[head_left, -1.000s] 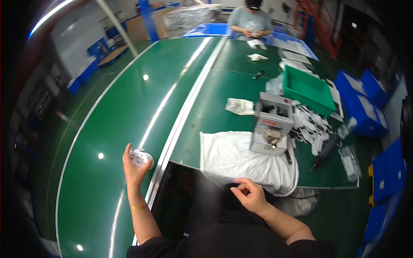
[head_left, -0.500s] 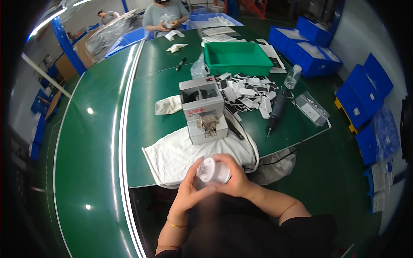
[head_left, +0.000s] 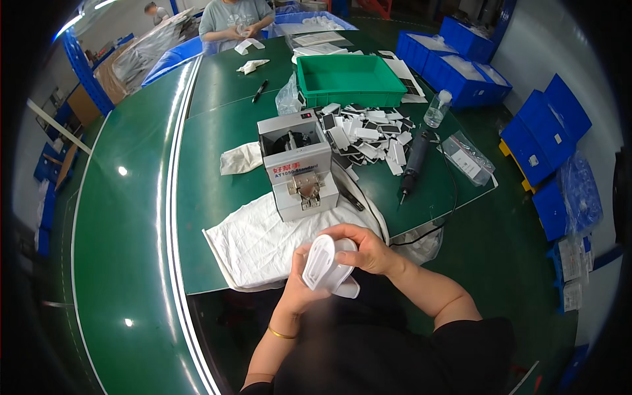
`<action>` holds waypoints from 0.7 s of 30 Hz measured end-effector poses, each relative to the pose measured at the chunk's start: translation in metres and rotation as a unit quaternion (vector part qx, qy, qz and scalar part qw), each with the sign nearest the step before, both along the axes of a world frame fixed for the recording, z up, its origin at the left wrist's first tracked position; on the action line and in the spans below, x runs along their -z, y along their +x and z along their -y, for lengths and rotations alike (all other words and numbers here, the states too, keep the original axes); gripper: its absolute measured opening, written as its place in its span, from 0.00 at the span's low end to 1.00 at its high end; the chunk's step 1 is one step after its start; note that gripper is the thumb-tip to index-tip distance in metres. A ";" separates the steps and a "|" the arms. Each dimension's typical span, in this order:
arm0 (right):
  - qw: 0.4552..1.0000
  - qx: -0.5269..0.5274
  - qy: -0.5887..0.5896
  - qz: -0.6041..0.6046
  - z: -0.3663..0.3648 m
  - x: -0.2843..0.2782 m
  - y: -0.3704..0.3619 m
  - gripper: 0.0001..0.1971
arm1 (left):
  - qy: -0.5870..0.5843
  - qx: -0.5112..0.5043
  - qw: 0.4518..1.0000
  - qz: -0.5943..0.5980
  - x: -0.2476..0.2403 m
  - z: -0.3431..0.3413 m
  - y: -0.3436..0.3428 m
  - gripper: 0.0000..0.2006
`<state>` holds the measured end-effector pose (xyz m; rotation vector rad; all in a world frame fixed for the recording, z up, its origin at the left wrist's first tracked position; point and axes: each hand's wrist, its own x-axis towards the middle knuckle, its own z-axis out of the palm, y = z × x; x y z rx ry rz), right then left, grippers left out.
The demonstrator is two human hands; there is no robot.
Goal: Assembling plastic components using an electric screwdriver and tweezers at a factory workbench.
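Both my hands hold a white plastic housing (head_left: 320,262) above the front edge of the table. It is rounded, with a long recess on the face toward the left and a further white part sticking out below. My left hand (head_left: 299,284) is closed round its left and lower side. From the right, my right hand (head_left: 368,251) grips its upper edge, thumb across the near side. Just beyond stands a grey screw feeder (head_left: 297,168) on a folded white cloth (head_left: 253,240). An electric screwdriver (head_left: 415,161) lies to the right, its tip toward me.
Behind the feeder, small black and white rectangular pieces (head_left: 365,135) lie heaped before a green bin (head_left: 352,79). A clear bottle (head_left: 435,112) and a plastic bag (head_left: 467,158) are at the right. Blue crates (head_left: 461,79) stand beyond; another person (head_left: 234,23) works across the table.
The white housing has turned in my hands, so its recessed face now shows toward the left. My right hand has shifted onto its upper edge. The whole view has moved slightly.
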<state>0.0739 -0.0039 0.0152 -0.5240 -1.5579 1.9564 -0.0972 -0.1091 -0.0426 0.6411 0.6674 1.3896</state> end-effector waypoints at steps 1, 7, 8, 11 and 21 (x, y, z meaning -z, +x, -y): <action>1.000 0.000 0.001 0.002 -0.008 -0.001 0.000 0.24 | 0.025 0.004 1.000 0.002 -0.010 -0.001 0.000 0.48; 0.671 0.472 0.467 0.329 -0.192 0.027 0.015 0.18 | 0.021 0.018 0.997 -0.077 -0.016 -0.007 -0.003 0.55; 0.652 0.473 0.415 0.423 -0.216 0.038 0.022 0.22 | 0.022 0.017 0.997 -0.077 -0.019 -0.011 -0.001 0.55; 0.655 0.432 0.391 0.482 -0.240 0.053 0.027 0.23 | 0.076 -0.045 0.975 -0.206 -0.021 -0.012 -0.003 0.56; 0.809 0.433 0.261 0.300 -0.157 0.008 0.025 0.14 | 0.130 -0.159 0.927 -0.314 -0.041 0.001 -0.009 0.54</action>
